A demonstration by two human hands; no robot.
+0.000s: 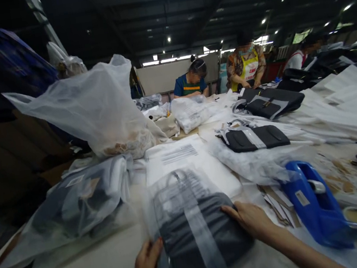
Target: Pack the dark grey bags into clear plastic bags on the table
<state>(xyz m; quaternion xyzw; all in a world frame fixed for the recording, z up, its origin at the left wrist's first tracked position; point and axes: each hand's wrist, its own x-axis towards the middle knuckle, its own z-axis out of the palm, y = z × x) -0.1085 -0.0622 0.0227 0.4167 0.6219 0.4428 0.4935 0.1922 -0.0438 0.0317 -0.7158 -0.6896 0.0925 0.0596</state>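
Your left hand (146,266) and right hand (249,220), somewhat blurred, seemingly pinch opposite edges of the dark bag (179,246) between them. Uneven pulling could tear its plastic sleeve (167,196).

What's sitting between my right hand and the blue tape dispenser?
Loose white and brown strips lie between the right hand and the blue tape dispenser, shown in the head view.
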